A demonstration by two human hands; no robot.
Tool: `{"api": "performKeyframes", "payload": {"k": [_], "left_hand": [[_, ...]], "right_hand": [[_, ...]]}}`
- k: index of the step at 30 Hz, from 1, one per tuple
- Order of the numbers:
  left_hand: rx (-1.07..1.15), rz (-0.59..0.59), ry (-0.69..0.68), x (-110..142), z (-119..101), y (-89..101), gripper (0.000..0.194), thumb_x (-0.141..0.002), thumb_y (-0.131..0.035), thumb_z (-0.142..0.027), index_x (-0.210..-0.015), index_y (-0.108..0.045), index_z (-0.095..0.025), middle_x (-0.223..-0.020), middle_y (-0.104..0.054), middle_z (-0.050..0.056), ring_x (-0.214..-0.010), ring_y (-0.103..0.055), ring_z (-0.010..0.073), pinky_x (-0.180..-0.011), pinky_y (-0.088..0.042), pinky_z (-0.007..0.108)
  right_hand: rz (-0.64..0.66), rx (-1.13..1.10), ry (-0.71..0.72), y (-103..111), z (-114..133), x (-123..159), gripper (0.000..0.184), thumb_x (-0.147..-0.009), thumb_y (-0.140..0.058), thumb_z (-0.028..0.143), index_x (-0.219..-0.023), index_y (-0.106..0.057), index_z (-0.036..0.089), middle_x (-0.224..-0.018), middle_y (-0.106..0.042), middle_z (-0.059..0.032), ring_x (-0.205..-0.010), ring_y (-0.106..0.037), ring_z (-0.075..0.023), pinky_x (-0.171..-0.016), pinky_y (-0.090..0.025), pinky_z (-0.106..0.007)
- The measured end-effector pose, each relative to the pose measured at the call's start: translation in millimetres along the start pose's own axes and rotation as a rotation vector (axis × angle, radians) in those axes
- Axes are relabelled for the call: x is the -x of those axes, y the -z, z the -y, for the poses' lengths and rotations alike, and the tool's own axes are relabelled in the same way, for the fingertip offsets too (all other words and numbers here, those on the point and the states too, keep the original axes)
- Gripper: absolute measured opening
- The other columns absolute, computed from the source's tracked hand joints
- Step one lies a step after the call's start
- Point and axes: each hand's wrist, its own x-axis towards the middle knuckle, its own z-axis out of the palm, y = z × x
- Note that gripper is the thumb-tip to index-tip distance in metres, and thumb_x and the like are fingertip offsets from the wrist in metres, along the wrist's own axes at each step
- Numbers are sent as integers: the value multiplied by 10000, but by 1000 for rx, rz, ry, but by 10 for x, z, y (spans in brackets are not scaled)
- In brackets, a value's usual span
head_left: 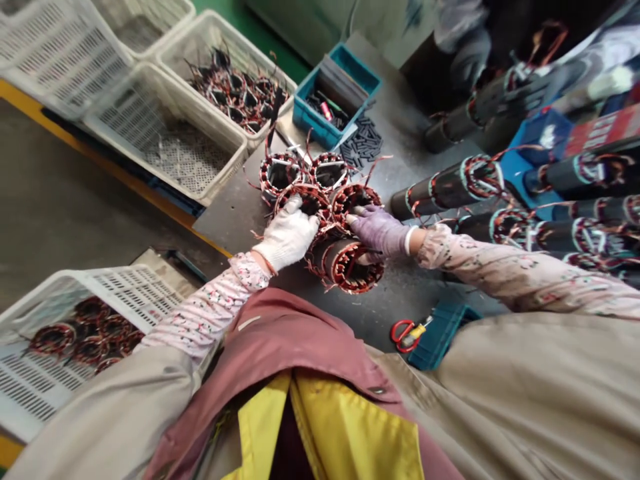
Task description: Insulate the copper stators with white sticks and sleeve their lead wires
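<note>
Copper coils [306, 202] sit bunched on the metal bench [235, 213]; our white-gloved left hand [285, 233] presses down open on one, our purple-gloved right hand [377, 230] touches the next with straight fingers [357, 217], gently, sparing the thin wires [373, 167].

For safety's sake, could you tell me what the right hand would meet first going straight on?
The right hand would probably meet the copper-wound stator just ahead, though depth is hard to judge.
</note>
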Motion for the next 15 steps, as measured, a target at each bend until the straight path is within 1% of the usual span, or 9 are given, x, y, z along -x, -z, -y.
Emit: {"api": "performKeyframes", "payload": {"k": [3, 5, 7, 8, 10, 13, 15], "left_hand": [[67, -10, 64, -25, 98, 119, 334, -805, -663, -266, -1100, -688, -111, -913, -737, 138, -957, -696, 300, -1133, -374, 528], [181, -81, 167, -7, 199, 221, 427, -765, -722, -340, -1133, -680, -128, -967, -733, 130, -1037, -672, 325, -1086, -424, 513], [361, -219, 286, 81, 290, 316, 526, -701, -788, -401, -1140, -676, -134, -1024, -726, 120, -1083, -647, 332, -1056, -455, 494], [476, -302, 341, 157, 316, 355, 558, -673, -816, -422, -1128, -677, -131, -1032, -724, 110, -1067, -648, 319, -1042, -470, 483], [753, -469, 432, 364, 313, 409, 588, -651, -850, -451, -1109, -679, -123, -996, -727, 82, -960, -667, 267, -983, -514, 451], [1182, -737, 496, 743, 167, 430, 539, -691, -855, -432, -1113, -692, -138, -923, -736, 43, -815, -675, 202, -837, -572, 364], [1384, -912, 530, 982, 18, 400, 472, -701, -861, -392, -1088, -714, -164, -917, -746, 35, -809, -683, 198, -778, -584, 325]], "right_hand": [[-9, -15, -3, 13, -13, 9, 742, -651, -796, 522, -1211, -562, 94, -1151, -665, -193, -1110, -603, -364, -1036, -367, -454], [-13, -40, 24, 16, -32, 26, 697, -676, -763, 500, -1208, -566, 96, -1149, -667, -188, -1090, -614, -361, -1009, -377, -440], [-35, -64, 51, 5, -50, 41, 702, -677, -758, 473, -1232, -562, 92, -1186, -657, -195, -1125, -603, -369, -1003, -376, -433], [-53, -69, 54, -5, -54, 43, 714, -672, -764, 469, -1241, -560, 89, -1195, -653, -199, -1141, -596, -373, -1006, -372, -433], [-84, -59, 40, -25, -49, 31, 725, -664, -779, 486, -1234, -568, 90, -1179, -657, -197, -1140, -593, -375, -1013, -364, -440], [-49, -13, 34, -17, -21, -30, 711, -668, -784, 539, -1194, -593, 100, -1138, -667, -190, -1103, -607, -367, -1004, -367, -446], [9, 7, 34, 22, -13, -79, 699, -664, -787, 555, -1168, -605, 106, -1104, -680, -185, -1071, -625, -364, -987, -382, -446]]}}
